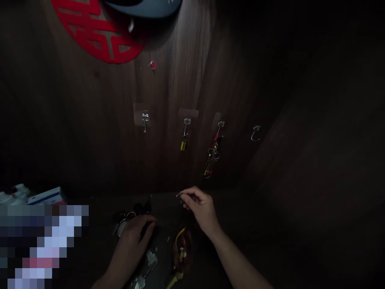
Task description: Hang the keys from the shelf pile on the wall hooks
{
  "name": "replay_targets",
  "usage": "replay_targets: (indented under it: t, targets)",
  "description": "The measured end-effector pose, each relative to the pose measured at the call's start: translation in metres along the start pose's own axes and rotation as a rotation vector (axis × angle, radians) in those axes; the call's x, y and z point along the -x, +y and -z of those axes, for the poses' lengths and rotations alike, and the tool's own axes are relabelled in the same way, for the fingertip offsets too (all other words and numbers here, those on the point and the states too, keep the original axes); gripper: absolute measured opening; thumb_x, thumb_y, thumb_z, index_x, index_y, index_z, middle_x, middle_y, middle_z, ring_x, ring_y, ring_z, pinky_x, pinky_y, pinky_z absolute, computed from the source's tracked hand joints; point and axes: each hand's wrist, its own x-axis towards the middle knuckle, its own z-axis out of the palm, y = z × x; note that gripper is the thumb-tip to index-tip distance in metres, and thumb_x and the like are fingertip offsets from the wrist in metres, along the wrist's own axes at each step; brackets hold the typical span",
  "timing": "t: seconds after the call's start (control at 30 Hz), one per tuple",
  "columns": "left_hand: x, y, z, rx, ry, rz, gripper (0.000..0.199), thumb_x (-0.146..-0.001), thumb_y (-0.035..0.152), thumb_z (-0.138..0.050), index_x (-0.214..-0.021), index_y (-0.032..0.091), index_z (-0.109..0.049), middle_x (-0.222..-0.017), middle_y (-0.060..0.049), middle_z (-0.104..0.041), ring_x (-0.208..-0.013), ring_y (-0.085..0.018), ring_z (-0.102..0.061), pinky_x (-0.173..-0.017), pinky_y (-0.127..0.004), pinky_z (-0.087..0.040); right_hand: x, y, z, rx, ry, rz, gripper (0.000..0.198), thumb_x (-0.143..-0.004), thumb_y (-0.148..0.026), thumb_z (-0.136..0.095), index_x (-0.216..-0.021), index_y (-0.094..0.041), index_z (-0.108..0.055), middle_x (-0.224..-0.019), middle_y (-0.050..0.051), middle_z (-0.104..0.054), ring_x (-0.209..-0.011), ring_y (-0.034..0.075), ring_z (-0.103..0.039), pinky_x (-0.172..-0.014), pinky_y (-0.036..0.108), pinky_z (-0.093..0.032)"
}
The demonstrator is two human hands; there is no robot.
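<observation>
My right hand is raised just in front of the dark wooden panel, its fingertips pinched on a small shiny metal piece whose kind I cannot make out. My left hand rests low over the dark surface, thumb and index finger apart. Beside its knuckles lie a key ring and some black items. Below it are several metal keys. Between the hands sits a bundle of red and yellow straps or cords. Shadow hides much detail.
Metal hooks line the panel: a bare one, one holding a yellow item, one with a colourful key bunch, and another bare hook. Above are a red cutout and a cap. A box and bottles stand left.
</observation>
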Motion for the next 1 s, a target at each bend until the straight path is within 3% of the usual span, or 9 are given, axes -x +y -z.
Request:
replay_targets:
  t: [0.27, 0.53, 0.77, 0.9, 1.0]
  targets:
    - [0.002, -0.004, -0.002, -0.065, -0.040, -0.056, 0.018, -0.086, 0.032, -0.048, -0.086, 0.027, -0.065, -0.086, -0.001, -0.072, -0.083, -0.022, -0.067, -0.077, -0.034, -0.051, -0.053, -0.048, 0.009, 0.021, 0.075, 0.196, 0.016, -0.073, -0.032, -0.067, -0.080, -0.018, -0.071, -0.076, 0.000, -0.063, -0.058, 0.009, -0.060, -0.052, 0.021, -0.050]
    - [0.003, -0.002, -0.001, -0.110, -0.095, -0.071, 0.018, -0.086, 0.030, -0.048, -0.087, 0.026, -0.066, -0.087, -0.003, -0.072, -0.085, -0.023, -0.066, -0.078, -0.036, -0.051, -0.104, -0.091, 0.002, -0.011, 0.116, 0.345, 0.017, -0.073, -0.030, -0.066, -0.081, -0.016, -0.070, -0.069, -0.001, -0.065, -0.057, 0.009, -0.060, -0.051, 0.021, -0.050]
    - [0.003, -0.003, -0.002, -0.139, -0.069, -0.104, 0.017, -0.085, 0.026, -0.050, -0.085, 0.026, -0.066, -0.083, -0.002, -0.073, -0.082, -0.022, -0.067, -0.076, -0.034, -0.051, -0.132, -0.096, 0.002, 0.038, 0.064, 0.354, 0.019, -0.074, -0.031, -0.062, -0.082, -0.016, -0.070, -0.068, -0.001, -0.063, -0.054, 0.008, -0.057, -0.047, 0.020, -0.046]
    - [0.003, -0.003, -0.002, -0.155, -0.074, -0.118, 0.017, -0.085, 0.024, -0.050, -0.084, 0.027, -0.066, -0.084, -0.001, -0.073, -0.083, -0.022, -0.067, -0.076, -0.034, -0.051, -0.136, -0.091, 0.003, 0.084, 0.030, 0.353, 0.019, -0.074, -0.030, -0.060, -0.084, -0.017, -0.069, -0.065, -0.002, -0.060, -0.054, 0.009, -0.055, -0.048, 0.021, -0.047]
    - [0.003, -0.003, -0.002, -0.163, -0.080, -0.115, 0.016, -0.084, 0.024, -0.050, -0.084, 0.027, -0.066, -0.084, 0.000, -0.073, -0.083, -0.022, -0.067, -0.078, -0.035, -0.050, -0.133, -0.086, 0.003, 0.098, 0.077, 0.372, 0.017, -0.076, -0.029, -0.058, -0.086, -0.018, -0.067, -0.067, -0.002, -0.060, -0.056, 0.009, -0.055, -0.048, 0.021, -0.045]
